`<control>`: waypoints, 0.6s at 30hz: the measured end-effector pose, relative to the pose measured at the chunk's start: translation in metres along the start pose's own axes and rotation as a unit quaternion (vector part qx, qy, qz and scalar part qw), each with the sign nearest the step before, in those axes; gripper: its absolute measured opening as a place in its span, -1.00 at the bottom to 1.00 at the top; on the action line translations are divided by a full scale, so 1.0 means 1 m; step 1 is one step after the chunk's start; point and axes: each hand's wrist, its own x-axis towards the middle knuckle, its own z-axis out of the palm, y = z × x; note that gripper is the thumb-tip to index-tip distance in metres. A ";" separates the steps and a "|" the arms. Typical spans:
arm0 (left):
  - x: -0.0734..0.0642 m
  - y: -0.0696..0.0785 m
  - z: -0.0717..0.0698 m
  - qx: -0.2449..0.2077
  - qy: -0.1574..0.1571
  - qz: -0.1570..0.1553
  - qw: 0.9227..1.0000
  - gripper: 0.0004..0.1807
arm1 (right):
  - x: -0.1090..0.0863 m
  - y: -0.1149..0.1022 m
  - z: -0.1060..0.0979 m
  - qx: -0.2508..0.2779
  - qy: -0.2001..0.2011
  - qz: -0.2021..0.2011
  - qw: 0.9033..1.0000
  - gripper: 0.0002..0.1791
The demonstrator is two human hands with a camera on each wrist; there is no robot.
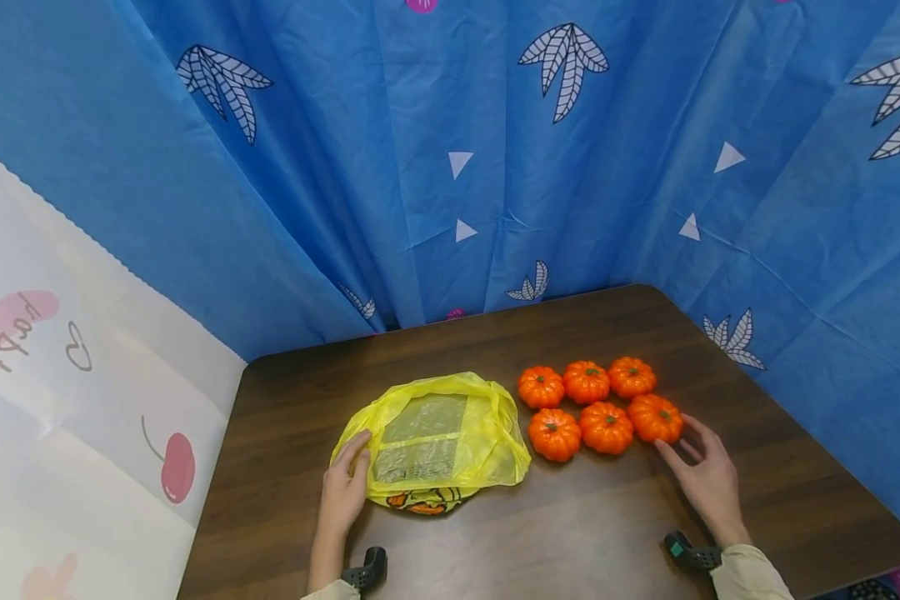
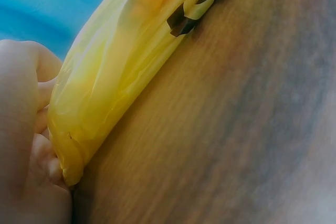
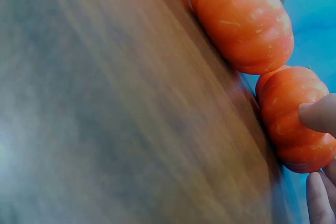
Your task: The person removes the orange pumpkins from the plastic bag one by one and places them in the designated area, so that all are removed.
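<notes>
A yellow plastic bag [image 1: 498, 462] lies spread on the table, its mouth facing up and a dark and orange print showing at its near edge. At the bag's left side, my left hand [image 1: 342, 487] holds its edge; in the left wrist view bent fingers lie against the yellow plastic [image 2: 100, 93]. Several small orange pumpkins [image 1: 555, 434] stand in two rows right of the bag. My right hand [image 1: 708, 479] grips the near-row pumpkin at the right end [image 1: 654, 417], thumb on its near side and fingers on its right. The right wrist view shows the thumb touching this pumpkin [image 3: 286, 114].
The dark wooden table [image 1: 570, 533] has rounded corners. A blue curtain [image 1: 420, 167] with leaf prints hangs along its back and right sides. A white printed cloth [image 1: 105, 417] hangs on the left. Each wrist wears a black device [image 1: 690, 552].
</notes>
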 end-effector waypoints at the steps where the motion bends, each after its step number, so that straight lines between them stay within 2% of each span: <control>1: 0.000 0.000 0.000 0.001 0.001 0.001 1.000 -0.57 | 0.000 0.000 0.000 0.001 -0.001 -0.001 1.000 -0.22; 11: -0.004 0.000 0.001 0.003 0.010 0.008 1.000 -0.58 | -0.001 0.000 0.000 -0.004 0.000 -0.010 1.000 -0.22; 18: -0.001 0.000 0.000 0.002 0.014 0.018 1.000 -0.59 | -0.001 0.001 0.001 -0.007 -0.005 -0.004 1.000 -0.16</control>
